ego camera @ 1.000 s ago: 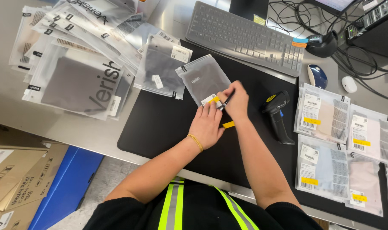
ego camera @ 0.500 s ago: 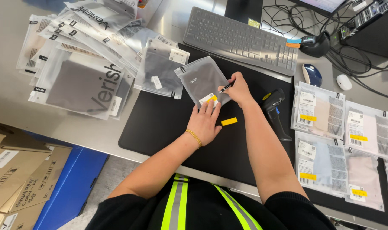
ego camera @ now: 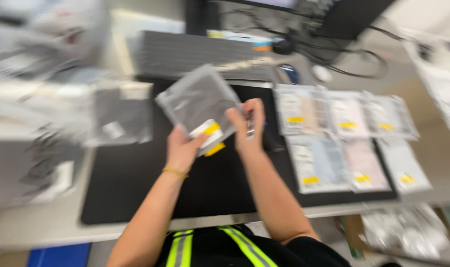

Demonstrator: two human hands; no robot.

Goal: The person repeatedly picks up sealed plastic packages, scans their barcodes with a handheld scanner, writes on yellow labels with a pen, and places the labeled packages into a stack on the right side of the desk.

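Observation:
The head view is motion-blurred. My left hand (ego camera: 181, 148) grips the lower edge of a small clear plastic bag (ego camera: 198, 101) with grey contents and a white-and-yellow label, lifted above the black desk mat (ego camera: 136, 188). My right hand (ego camera: 247, 126) pinches the bag's right edge and also holds a thin pen-like object. A yellow sticker (ego camera: 215, 149) shows just under the bag.
A grey keyboard (ego camera: 195, 54) lies beyond the mat. Several labelled bags of pale items (ego camera: 343, 138) lie in rows at the right. A pile of clear bags (ego camera: 47, 113) fills the left. Cables and a mouse (ego camera: 289, 74) lie at the back.
The bag has been lifted off the mat and is held in both hands. The camera has swung right, so the rows of bags at the right sit more centrally.

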